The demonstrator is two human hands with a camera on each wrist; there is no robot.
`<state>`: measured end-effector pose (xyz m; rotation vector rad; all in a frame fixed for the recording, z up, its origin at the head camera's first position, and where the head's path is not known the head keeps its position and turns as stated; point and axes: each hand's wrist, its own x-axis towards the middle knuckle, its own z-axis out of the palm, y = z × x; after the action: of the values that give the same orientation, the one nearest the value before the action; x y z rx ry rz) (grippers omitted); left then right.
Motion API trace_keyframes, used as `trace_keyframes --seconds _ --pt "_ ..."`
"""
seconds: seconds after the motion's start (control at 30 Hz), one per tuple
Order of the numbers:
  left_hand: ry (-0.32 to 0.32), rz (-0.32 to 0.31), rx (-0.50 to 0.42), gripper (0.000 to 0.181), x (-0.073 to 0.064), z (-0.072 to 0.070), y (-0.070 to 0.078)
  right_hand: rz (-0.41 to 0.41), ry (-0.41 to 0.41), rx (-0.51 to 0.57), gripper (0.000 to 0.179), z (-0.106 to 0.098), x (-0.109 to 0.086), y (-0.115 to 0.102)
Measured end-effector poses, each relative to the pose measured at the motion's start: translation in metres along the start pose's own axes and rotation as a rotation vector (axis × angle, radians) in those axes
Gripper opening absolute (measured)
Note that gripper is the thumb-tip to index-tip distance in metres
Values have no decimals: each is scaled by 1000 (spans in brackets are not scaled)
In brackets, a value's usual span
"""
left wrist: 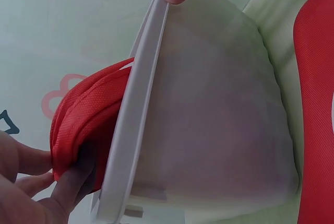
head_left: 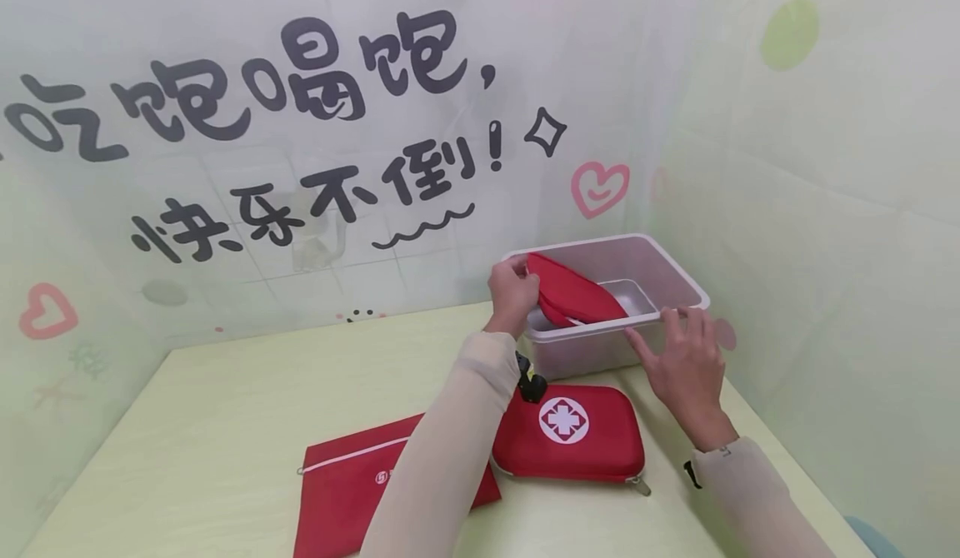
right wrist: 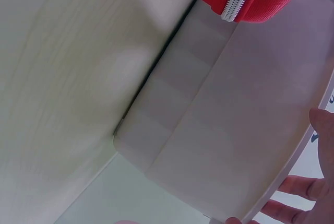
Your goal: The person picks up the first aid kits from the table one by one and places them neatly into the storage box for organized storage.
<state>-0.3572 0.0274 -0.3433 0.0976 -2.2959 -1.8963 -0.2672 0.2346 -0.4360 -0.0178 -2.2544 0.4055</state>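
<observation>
My left hand (head_left: 513, 298) pinches one end of a soft red pouch (head_left: 576, 290), thumb on one side and fingers on the other. That pouch slants down into a whitish plastic bin (head_left: 581, 353), its lower end inside the front wall. In the left wrist view the pouch (left wrist: 86, 119) pokes out past the bin's rim (left wrist: 130, 114). My right hand (head_left: 686, 366) grips the bin's front rim near the right corner, thumb outside and fingertips over the edge. Just in front of the bin lies a red hard-shell first aid case (head_left: 570, 433) with a white cross emblem.
A flat red zip document bag (head_left: 345, 487) lies on the pale table (head_left: 217, 425), partly under my left forearm in the head view. The bin stands near the back right, by the printed wall curtain (head_left: 420, 283) and the right-hand curtain (head_left: 825, 291).
</observation>
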Motion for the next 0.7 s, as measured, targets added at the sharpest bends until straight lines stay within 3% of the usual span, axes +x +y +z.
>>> trace_keyframes --seconds 0.27,0.53,0.7 --pt "-54 9 38 34 0 5 -6 5 -15 -6 59 1 -1 0" --pt "-200 -61 42 49 -1 7 -4 2 -12 -11 59 1 0 -1" --pt "-232 -15 90 52 -4 6 3 2 -11 -14 59 0 1 -1"
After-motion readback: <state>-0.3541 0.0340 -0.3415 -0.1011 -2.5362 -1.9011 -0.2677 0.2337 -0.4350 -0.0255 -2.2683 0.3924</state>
